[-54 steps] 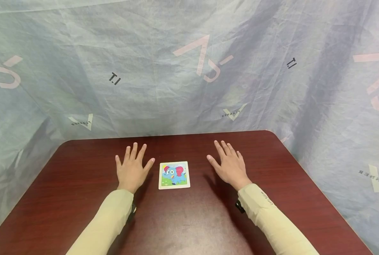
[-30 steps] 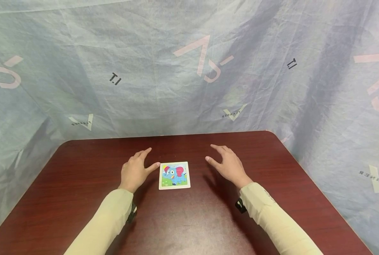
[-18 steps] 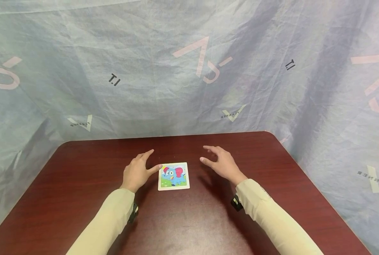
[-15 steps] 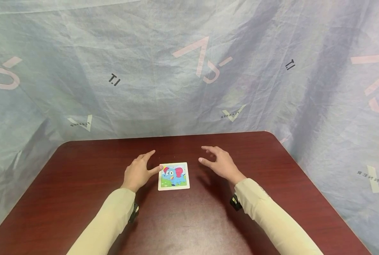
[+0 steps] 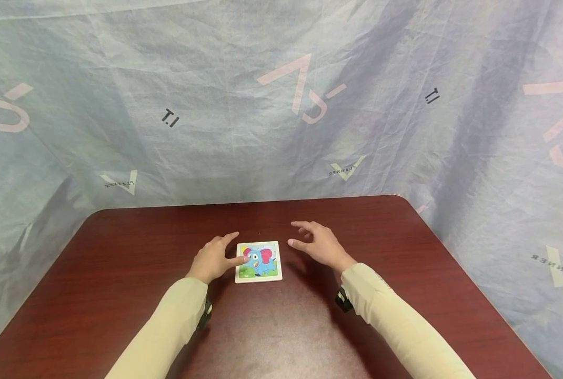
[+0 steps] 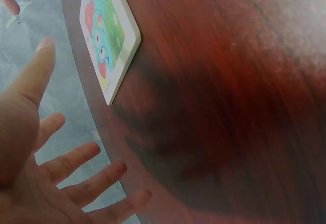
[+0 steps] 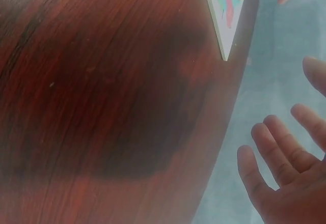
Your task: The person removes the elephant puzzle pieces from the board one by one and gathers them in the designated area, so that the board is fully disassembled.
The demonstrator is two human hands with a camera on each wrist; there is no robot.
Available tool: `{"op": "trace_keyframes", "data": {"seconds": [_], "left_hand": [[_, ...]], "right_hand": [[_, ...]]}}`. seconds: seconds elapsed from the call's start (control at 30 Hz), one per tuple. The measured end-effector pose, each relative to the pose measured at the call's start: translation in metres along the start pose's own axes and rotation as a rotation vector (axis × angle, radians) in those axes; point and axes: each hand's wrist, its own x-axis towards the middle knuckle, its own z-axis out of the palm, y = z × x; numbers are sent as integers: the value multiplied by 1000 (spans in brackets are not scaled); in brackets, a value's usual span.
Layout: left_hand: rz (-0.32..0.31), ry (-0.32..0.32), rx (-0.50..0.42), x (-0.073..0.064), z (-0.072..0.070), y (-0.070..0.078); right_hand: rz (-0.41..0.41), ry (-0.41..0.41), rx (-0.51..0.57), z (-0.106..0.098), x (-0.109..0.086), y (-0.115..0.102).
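Observation:
A square jigsaw puzzle (image 5: 264, 268) with a blue, pink-eared elephant in a pale frame lies flat on the table. My left hand (image 5: 212, 259) hovers at its left side, the thumb over the picture in the head view. In the left wrist view the left hand (image 6: 56, 183) has its fingers spread and is apart from the puzzle (image 6: 119, 10). To the right of the puzzle hangs my right hand (image 5: 324, 246), its fingers loosely bent. The right wrist view has the right hand (image 7: 290, 168) holding nothing, with a corner of the puzzle (image 7: 221, 25) beyond it.
The dark red wooden table (image 5: 281, 331) has rounded far corners. Behind it and along the sides hangs a grey printed cloth (image 5: 234, 105). A dark wrist device (image 5: 343, 300) shows under the right sleeve and another dark device (image 5: 205, 315) under the left.
Both hands have come inward from either side, closer to the puzzle, and turned from palms down to palms partly facing each other. The puzzle has stayed in place.

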Motion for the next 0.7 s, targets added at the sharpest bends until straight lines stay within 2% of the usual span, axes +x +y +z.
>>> {"op": "trace_keyframes", "data": {"seconds": [0.3, 0.7], "left_hand": [[1, -39, 55, 2, 4, 7], [8, -62, 105, 3, 13, 16]], "right_hand": [[-13, -22, 3, 6, 1, -1], [-22, -36, 18, 9, 3, -4]]}}
